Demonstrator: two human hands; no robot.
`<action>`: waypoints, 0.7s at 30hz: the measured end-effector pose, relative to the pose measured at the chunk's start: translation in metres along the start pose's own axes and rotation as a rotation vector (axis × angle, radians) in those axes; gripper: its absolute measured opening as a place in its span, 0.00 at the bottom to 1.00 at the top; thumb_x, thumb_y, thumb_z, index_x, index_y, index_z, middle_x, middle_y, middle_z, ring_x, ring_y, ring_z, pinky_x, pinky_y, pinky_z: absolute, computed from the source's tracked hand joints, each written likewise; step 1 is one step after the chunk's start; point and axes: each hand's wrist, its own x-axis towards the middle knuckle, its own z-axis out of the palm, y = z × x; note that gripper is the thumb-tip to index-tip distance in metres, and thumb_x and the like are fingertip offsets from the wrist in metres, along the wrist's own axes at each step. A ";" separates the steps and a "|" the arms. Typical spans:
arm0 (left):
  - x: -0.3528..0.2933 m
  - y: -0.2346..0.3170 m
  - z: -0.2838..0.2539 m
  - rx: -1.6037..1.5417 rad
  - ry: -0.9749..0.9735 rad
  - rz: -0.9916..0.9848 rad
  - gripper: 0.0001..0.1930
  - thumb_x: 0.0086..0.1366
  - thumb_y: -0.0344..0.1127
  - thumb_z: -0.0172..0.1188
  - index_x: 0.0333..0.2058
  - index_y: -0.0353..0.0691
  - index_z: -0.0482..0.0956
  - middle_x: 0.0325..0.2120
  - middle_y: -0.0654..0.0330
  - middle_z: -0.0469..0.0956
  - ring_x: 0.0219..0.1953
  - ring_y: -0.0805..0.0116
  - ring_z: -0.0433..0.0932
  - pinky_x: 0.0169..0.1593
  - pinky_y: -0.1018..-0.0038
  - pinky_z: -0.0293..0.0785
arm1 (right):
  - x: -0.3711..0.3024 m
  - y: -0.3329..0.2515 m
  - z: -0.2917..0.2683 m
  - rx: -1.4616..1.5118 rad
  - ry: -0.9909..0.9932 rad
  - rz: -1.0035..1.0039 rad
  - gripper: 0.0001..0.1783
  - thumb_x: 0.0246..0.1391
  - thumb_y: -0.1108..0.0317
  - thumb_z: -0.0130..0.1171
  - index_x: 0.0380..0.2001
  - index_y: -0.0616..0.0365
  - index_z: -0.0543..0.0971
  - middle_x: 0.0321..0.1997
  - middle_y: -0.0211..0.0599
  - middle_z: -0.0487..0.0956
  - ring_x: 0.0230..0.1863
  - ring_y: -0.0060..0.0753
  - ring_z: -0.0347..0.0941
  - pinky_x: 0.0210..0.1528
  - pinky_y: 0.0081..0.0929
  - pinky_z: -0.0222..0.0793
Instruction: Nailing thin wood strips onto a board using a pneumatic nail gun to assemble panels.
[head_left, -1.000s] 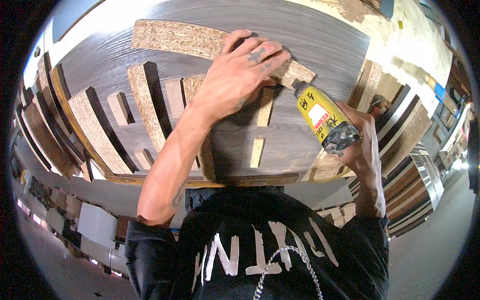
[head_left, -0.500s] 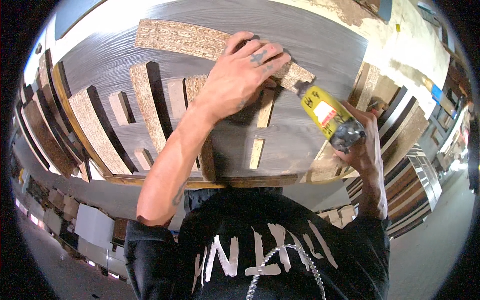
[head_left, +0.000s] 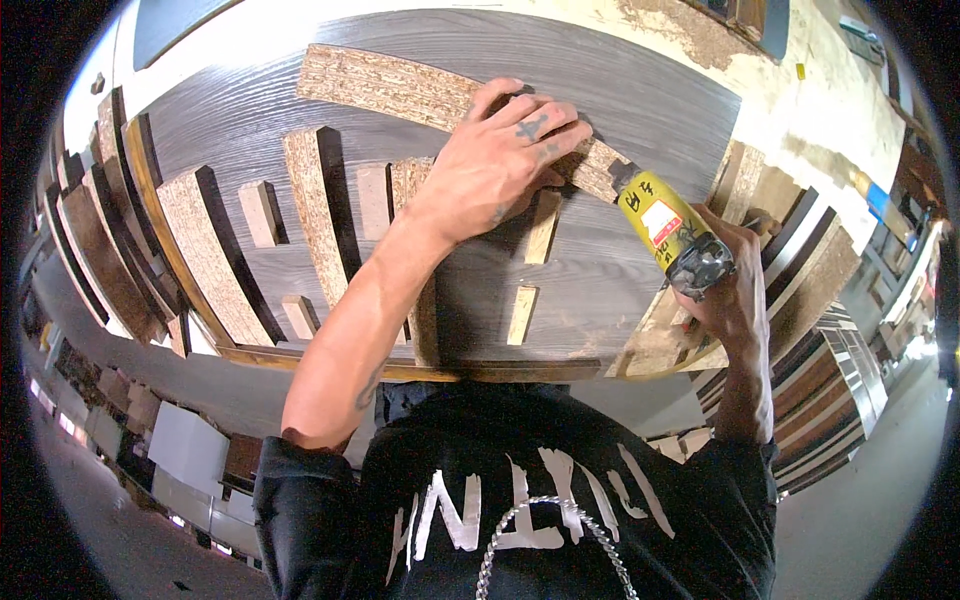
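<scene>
Chipboard strip (head_left: 390,86), one: lies across grey wood-grain panel (head_left: 650,90); left hand (head_left: 520,145) over it, grip clamped on it; yellow tool (head_left: 650,208), one: nose apparently touching strip's right end, held in closed grip of right hand (head_left: 738,285); small wood blocks (head_left: 261,213), several: on panel, nearer the person

Shirt: loose black short-sleeved T-shirt (head_left: 580,430)
Print: big, ragged, silvery-white brush-stroke lettering (head_left: 453,515), sweeping right across the chest
Neck: chunky silver twisted-link chain (head_left: 545,499), looping over the print
Sleeves: wide black left sleeve (head_left: 300,500), matching black right sleeve (head_left: 745,480)
Left hand (head_left: 510,150): bare, dark cross-shaped tattoo (head_left: 531,127) behind the fingers
Left forearm (head_left: 370,320): dark curling tattoo (head_left: 367,393) towards the elbow
Legwear: dark cloth trousers (head_left: 395,400), just showing
</scene>
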 end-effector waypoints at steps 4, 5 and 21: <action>-0.001 -0.001 0.003 -0.004 -0.001 -0.014 0.31 0.54 0.22 0.54 0.60 0.48 0.71 0.52 0.62 0.73 0.58 0.62 0.68 0.68 0.59 0.53 | 0.002 -0.003 -0.006 0.036 -0.064 0.078 0.24 0.37 0.75 0.67 0.43 0.64 0.77 0.29 0.47 0.79 0.30 0.42 0.77 0.37 0.34 0.71; -0.001 -0.002 0.004 -0.005 0.001 -0.010 0.31 0.54 0.22 0.54 0.60 0.48 0.71 0.52 0.62 0.73 0.58 0.62 0.68 0.68 0.59 0.53 | 0.002 -0.005 -0.006 0.005 -0.059 0.085 0.24 0.38 0.74 0.68 0.43 0.64 0.77 0.29 0.47 0.79 0.31 0.41 0.77 0.40 0.34 0.71; 0.021 0.090 -0.148 -0.545 0.023 -0.122 0.31 0.64 0.49 0.61 0.65 0.52 0.67 0.54 0.54 0.71 0.57 0.57 0.69 0.61 0.63 0.65 | -0.064 0.026 0.086 0.172 0.646 0.141 0.34 0.52 0.70 0.61 0.62 0.69 0.64 0.52 0.66 0.75 0.51 0.63 0.73 0.54 0.45 0.70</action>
